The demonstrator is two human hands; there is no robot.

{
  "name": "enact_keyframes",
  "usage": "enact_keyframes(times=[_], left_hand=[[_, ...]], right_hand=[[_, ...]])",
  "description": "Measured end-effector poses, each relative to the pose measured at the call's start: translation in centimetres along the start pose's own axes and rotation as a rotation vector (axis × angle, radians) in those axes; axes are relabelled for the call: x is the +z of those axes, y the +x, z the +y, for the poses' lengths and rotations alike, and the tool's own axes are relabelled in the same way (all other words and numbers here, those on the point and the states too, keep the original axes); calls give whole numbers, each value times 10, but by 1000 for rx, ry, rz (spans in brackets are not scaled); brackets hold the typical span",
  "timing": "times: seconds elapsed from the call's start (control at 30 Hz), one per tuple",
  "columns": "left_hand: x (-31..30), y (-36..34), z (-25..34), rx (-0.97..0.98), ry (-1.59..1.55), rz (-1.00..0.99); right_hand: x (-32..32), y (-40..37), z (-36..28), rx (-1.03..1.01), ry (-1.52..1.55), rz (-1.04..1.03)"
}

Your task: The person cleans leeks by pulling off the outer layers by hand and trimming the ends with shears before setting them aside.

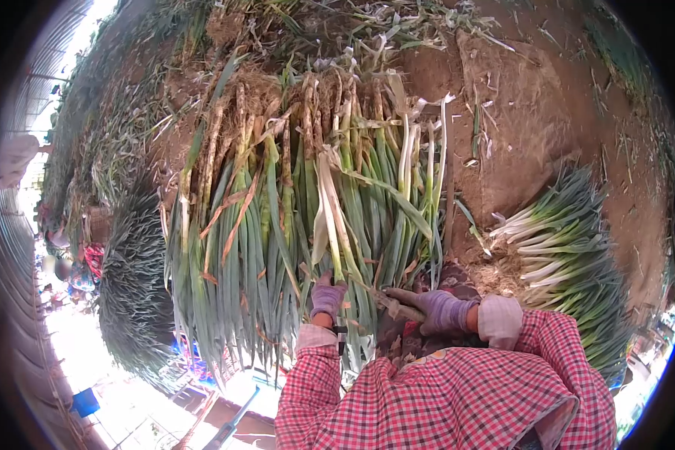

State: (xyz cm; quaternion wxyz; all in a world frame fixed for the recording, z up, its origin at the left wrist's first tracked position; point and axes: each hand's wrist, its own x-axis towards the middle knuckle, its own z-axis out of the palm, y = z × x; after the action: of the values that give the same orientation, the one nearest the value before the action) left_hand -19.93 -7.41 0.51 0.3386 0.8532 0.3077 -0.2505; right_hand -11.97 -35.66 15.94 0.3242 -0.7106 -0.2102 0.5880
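My left hand (328, 297), in a purple glove, is closed round a green onion (331, 225) whose pale stalk points up and away from me. My right hand (444, 311), also gloved, is closed at the right, with dry brownish leaves (397, 304) in its grip. In front of both hands lies a wide pile of long green onions (259, 217), with brown roots at the far end and green leaves toward me. The leaves hide part of the fingers of my left hand.
Cleaned white-stemmed onions (570, 262) lie stacked at the right. A large heap of green leaves (131, 292) stands at the left, with people beyond it. Torn leaves (397, 19) litter the brown ground (514, 97). A blue object (85, 402) is at lower left.
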Motion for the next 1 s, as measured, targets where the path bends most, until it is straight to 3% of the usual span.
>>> enact_keyframes(times=[0.07,0.13,0.23,0.4,0.47,0.53,0.6,0.67,0.73,0.8,0.9,0.97,1.0], left_hand=[[-3,-2,-2,40,5,23],[2,7,-21,90,-184,-22],[10,14,-36,185,-127,63],[-15,3,-5,17,-426,-121],[-10,4,-7,119,-299,-13],[-6,10,-11,175,-159,39],[-7,12,-14,79,-349,-30],[-6,13,-13,118,-323,26],[-8,13,-6,-10,-359,-49],[7,32,-31,102,-339,-18],[-2,37,-28,-11,-331,-61],[-6,46,-36,21,20,-57],[-11,44,-27,20,21,-57]], right_hand=[[0,2,-1,15,-18,-10],[0,5,3,40,25,-20],[-3,8,1,17,21,-21],[-5,14,-10,69,12,-80],[-2,17,-9,86,34,-52],[1,17,-6,-33,20,-64],[0,18,-4,-5,16,-53],[2,20,-1,20,11,-47],[3,23,3,35,-4,-63],[-1,18,-6,39,-11,-73],[-2,18,-5,51,-11,-64],[-2,20,-2,55,-7,-46],[-2,21,-1,46,2,-18]])
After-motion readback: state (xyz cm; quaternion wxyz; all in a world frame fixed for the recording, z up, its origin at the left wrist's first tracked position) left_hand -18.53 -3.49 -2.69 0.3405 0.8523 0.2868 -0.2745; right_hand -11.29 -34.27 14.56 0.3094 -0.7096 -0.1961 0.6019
